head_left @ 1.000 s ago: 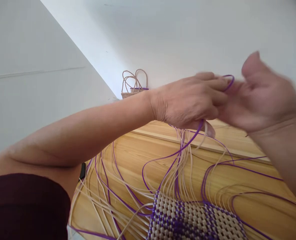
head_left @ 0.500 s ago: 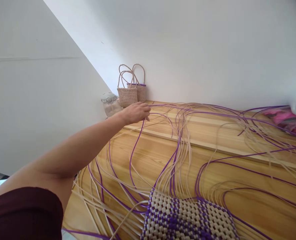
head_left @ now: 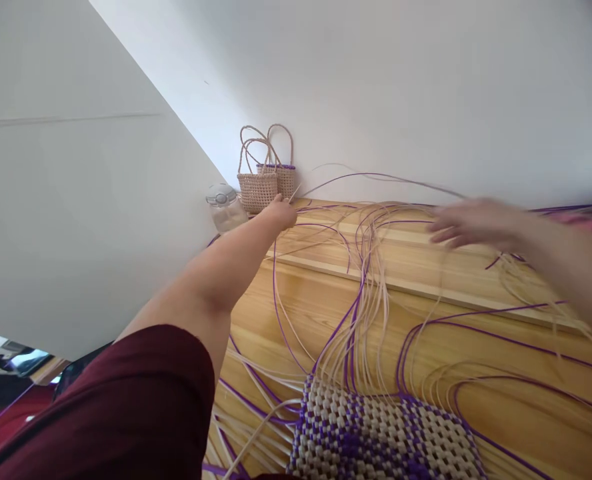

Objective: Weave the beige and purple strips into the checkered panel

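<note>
My left hand (head_left: pixel 282 212) reaches far out over the table, its fingers closed on thin weaving strands. A purple strand (head_left: pixel 275 287) hangs down from it toward the woven panel (head_left: pixel 376 427), a beige and purple piece lying at the bottom of the view. My right hand (head_left: pixel 476 223) is smeared by motion at the far right of the table. Between the two hands a long purple strand (head_left: pixel 366 175) arches in front of the wall. Whether the right fingers grip its end cannot be made out. Loose beige strands (head_left: pixel 371 287) fan from the panel's far edge.
Two small woven handbags (head_left: pixel 259 192) stand against the wall, just beyond my left hand. Beside them is a clear jar (head_left: pixel 227 212). A step (head_left: pixel 326 268) runs across the wooden tabletop (head_left: pixel 296 313). Something pink (head_left: pixel 586 219) lies at the far right.
My right hand has come into view from the right. A purple strand has lifted off the table between the hands. My left hand stays near the handbags, while its arm has swung rightward.
</note>
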A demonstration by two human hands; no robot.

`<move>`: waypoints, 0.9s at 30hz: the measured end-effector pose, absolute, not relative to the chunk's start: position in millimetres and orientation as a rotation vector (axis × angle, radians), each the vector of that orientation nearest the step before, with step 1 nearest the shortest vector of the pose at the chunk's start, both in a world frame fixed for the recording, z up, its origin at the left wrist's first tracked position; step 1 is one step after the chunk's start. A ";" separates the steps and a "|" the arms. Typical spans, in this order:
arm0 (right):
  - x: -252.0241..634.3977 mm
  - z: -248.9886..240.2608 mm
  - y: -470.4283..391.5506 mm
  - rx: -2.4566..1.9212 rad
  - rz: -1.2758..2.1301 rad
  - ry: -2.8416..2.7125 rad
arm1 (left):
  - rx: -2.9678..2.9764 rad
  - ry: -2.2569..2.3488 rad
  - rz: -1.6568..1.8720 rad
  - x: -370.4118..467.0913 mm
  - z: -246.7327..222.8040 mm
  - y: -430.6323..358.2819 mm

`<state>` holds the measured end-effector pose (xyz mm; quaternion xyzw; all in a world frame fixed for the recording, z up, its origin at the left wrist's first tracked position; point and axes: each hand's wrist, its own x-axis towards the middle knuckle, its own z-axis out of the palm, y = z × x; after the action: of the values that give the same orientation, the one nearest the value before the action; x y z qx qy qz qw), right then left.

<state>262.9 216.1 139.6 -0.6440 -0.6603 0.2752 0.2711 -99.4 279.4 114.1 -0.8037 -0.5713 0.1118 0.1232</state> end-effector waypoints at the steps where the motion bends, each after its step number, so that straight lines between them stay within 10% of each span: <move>1: 246.5 123.6 198.6 -1.728 0.868 -1.866 | -2.355 -1.664 0.310 -90.7 107.8 272.1; 16: 236.8 6.7 -40.8 -1.502 0.730 -2.186 | -3.239 -1.657 -0.825 -11.6 15.5 -2.9; 27: 220.0 7.3 -30.0 -1.422 0.550 -2.367 | -2.828 -1.302 -0.592 -7.2 -14.7 -23.8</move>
<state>220.0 -30.0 7.3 -0.4983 -0.8296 0.1926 0.1622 -7.2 -23.8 -14.7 -0.8922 -0.4109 -0.1868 -0.0136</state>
